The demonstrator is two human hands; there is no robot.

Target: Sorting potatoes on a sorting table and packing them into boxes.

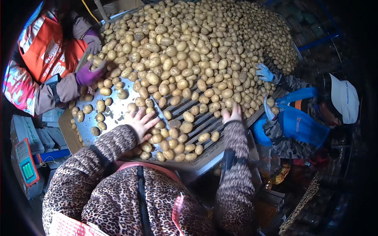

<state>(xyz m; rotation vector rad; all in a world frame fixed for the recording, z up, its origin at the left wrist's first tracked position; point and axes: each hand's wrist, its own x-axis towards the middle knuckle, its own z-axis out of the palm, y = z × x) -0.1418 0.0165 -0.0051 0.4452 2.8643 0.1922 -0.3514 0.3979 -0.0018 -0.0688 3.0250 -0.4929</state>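
Observation:
A large heap of potatoes (183,56) covers most of the sorting table in front of me. My left hand (140,122) lies palm down with its fingers spread, over several loose potatoes near the metal sheet (113,113). Farther right, my right hand (232,113) reaches to the lower edge of the heap, its fingers apart and touching or just above the potatoes there. Its fingertips are partly lost among them. Between my hands, the dark slatted grate (196,125) shows under scattered potatoes. A loose cluster of potatoes (172,144) sits at the near edge, close to my body.
On the left a co-worker's purple glove (90,72) handles potatoes. Another co-worker at the right reaches in with a blue glove (265,72) and has potatoes at the other hand. A digital scale (28,162) stands at the lower left, near a cardboard box (69,126).

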